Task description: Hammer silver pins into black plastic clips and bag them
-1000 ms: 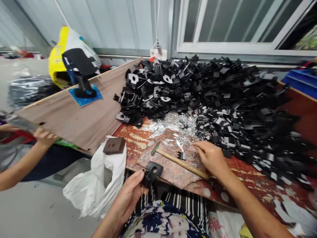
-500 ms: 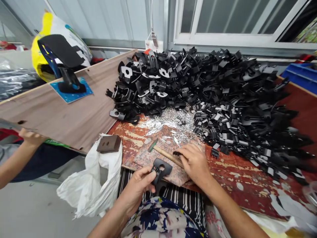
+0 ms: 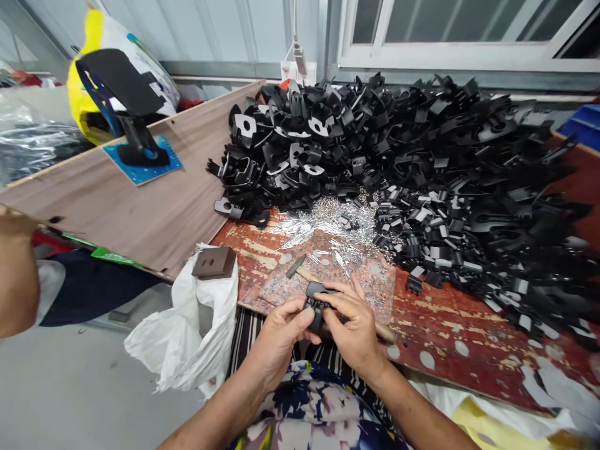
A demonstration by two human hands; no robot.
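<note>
My left hand (image 3: pixel 287 326) is closed around a black plastic bracket (image 3: pixel 316 288) with a hole in it, held over the near edge of the table. My right hand (image 3: pixel 352 326) is closed at the same bracket, its fingers pressing a small black plastic clip against it. The clip is mostly hidden by the fingers. Beneath the hands lies a hammer (image 3: pixel 307 274) with a green head and a wooden handle, partly covered by the right hand. It rests on a speckled slab (image 3: pixel 375 294). Thin metal pins (image 3: pixel 300 230) lie scattered just beyond.
A tall heap of black plastic brackets (image 3: pixel 337 137) fills the back. Small black clips (image 3: pixel 431 234) are piled to the right. At left are a brown block (image 3: pixel 214 262) on a white sack (image 3: pixel 164 350), a slanted wooden board (image 3: pixel 140 212) and another person's arm (image 3: pixel 17 275).
My right hand has moved left and down with the small black clip, from over the hammer handle to the bracket. The left hand has shifted slightly right and up. The view has turned a little.
</note>
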